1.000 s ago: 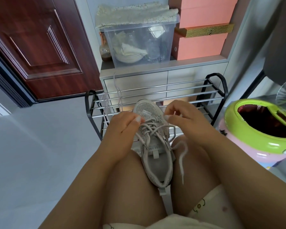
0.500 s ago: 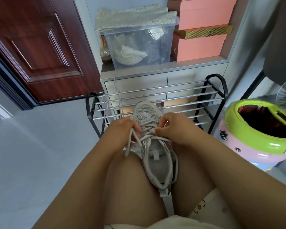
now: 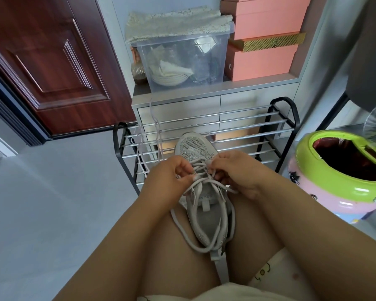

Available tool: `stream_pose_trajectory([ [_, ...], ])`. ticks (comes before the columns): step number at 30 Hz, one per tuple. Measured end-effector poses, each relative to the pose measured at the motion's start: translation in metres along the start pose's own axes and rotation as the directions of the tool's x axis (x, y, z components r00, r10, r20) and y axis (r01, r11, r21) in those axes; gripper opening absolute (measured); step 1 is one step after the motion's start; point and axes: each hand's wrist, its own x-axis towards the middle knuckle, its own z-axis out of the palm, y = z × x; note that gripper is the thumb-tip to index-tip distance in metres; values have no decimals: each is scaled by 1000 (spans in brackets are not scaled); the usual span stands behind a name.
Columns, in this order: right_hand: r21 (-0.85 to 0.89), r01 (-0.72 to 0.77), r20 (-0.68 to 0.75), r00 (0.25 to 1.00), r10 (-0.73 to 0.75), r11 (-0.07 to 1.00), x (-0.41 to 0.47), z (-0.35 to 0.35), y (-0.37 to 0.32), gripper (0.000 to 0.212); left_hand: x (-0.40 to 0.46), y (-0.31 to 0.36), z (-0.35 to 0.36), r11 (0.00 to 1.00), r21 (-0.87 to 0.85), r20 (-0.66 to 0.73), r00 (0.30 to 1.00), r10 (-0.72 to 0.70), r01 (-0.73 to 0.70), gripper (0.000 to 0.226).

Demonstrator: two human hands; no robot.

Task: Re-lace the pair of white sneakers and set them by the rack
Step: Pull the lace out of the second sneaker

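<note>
One white sneaker [image 3: 195, 148] lies between my knees, toe pointing at the black metal shoe rack [image 3: 243, 121]. My left hand [image 3: 167, 177] pinches the white lace [image 3: 206, 244] at the left eyelets. My right hand [image 3: 237, 170] pinches the lace on the right side. Loose lace ends hang down along both sides of the shoe toward its heel. A second loose lace [image 3: 155, 129] is draped over the rack's left end. The other sneaker is out of sight.
Behind the rack stands a grey drawer cabinet [image 3: 176, 109] carrying a clear storage bin [image 3: 182, 59] and pink boxes [image 3: 263, 59]. A green and pink bin [image 3: 341, 181] sits at the right. A brown door [image 3: 52, 61] and grey floor [image 3: 41, 203] are to the left.
Both hands have drawn closer together over the eyelets, and the lace ends have dropped down along the shoe toward the heel. The shoe stays between my knees.
</note>
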Motion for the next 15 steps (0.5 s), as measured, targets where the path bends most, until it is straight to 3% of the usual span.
stream_pose_trajectory([
  [4,92,34,8,999,-35,995,2,1,0,27,-1,3,2,996,86,85,996,22,-30,10],
  [9,336,26,32,999,-39,941,5,-5,-1,19,2,0,-12,991,-107,245,968,-54,82,16],
  [15,509,4,75,996,-49,861,1,-7,-1,20,3,-7,-9,984,-163,201,979,-44,78,15],
])
